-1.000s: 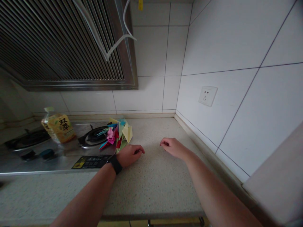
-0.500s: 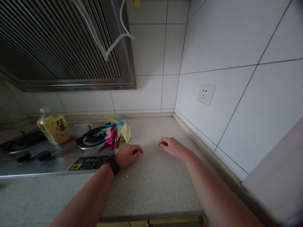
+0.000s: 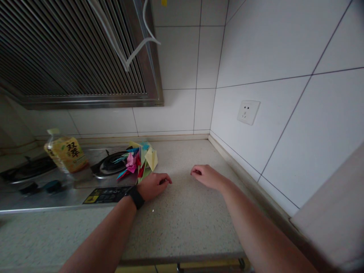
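Both my hands rest on the speckled countertop (image 3: 182,223) with the fingers curled under. My left hand (image 3: 153,185) has a black band at the wrist and lies just in front of a heap of coloured folded paper shapes (image 3: 139,161), close to it; whether they touch is unclear. My right hand (image 3: 205,176) lies a short way to the right, on bare counter. Nothing shows in either fist.
A steel gas hob (image 3: 57,182) with burners fills the left. A bottle with a yellow label (image 3: 66,153) lies on it. A slatted range hood (image 3: 74,53) hangs above. White tiled walls meet in the corner, with a socket (image 3: 248,112) on the right wall.
The view has shifted slightly; both hands stay where they were on the counter.
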A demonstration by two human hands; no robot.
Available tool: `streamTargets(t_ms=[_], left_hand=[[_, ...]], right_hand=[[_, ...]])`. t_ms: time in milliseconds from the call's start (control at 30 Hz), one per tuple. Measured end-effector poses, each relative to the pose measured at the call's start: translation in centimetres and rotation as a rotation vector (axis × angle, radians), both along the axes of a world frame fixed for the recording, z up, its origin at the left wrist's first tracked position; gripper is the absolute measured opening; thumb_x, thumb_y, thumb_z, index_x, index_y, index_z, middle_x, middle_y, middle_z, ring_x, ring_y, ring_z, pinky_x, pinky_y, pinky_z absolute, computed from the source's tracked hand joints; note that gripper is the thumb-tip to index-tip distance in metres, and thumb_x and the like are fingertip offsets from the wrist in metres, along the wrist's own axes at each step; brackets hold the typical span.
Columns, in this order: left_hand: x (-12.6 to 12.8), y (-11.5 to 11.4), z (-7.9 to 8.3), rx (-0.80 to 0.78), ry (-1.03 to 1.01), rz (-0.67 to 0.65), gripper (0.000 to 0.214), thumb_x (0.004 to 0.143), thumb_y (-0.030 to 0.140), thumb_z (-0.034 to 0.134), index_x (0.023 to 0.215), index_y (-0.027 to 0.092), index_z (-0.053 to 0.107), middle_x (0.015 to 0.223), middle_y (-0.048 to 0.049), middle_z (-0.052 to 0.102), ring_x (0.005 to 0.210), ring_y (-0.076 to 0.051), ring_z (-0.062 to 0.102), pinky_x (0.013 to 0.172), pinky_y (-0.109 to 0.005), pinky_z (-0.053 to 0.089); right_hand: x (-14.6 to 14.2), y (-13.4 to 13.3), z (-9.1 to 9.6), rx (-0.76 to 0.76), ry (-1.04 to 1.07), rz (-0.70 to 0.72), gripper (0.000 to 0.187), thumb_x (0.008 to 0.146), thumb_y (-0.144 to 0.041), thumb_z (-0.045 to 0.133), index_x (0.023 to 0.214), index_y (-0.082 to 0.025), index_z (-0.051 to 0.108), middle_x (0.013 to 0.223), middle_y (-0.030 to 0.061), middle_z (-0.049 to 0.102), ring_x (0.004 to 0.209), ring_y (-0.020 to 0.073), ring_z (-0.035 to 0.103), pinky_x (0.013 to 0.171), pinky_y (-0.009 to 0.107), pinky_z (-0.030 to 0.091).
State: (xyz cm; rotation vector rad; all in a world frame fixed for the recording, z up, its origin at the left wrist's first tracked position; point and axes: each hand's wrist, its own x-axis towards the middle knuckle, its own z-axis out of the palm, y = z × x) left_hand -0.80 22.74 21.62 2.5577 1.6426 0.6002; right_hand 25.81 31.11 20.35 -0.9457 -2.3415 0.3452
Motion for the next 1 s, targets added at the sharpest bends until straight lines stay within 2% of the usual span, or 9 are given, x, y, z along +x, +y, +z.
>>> streamTargets(t_ms=[700, 1000], left_hand=[[0.21, -0.18, 0.35, -0.004, 0.006, 0.0, 0.024, 0.085, 0.036, 0.04, 0.094, 0.029, 0.061, 0.061, 0.005, 0.05, 0.053, -0.005, 0.041, 0.05, -0.021, 0.026], [-0.22, 0.13, -0.13, -0.003, 0.02, -0.018, 0.025, 0.085, 0.037, 0.038, 0.096, 0.03, 0.06, 0.062, 0.0044, 0.05, 0.055, -0.006, 0.042, 0.051, -0.022, 0.026]], right_hand=[[0.04, -0.03, -0.01, 0.003, 0.004, 0.018, 0.02, 0.084, -0.036, 0.048, 0.088, -0.022, 0.061, 0.078, -0.004, 0.058, 0.069, 0.0061, 0.052, 0.061, 0.019, 0.037], [0.06, 0.12, -0.02, 0.001, -0.01, 0.016, 0.019, 0.084, -0.036, 0.047, 0.088, -0.024, 0.061, 0.079, -0.0052, 0.058, 0.069, 0.0061, 0.052, 0.061, 0.02, 0.038]])
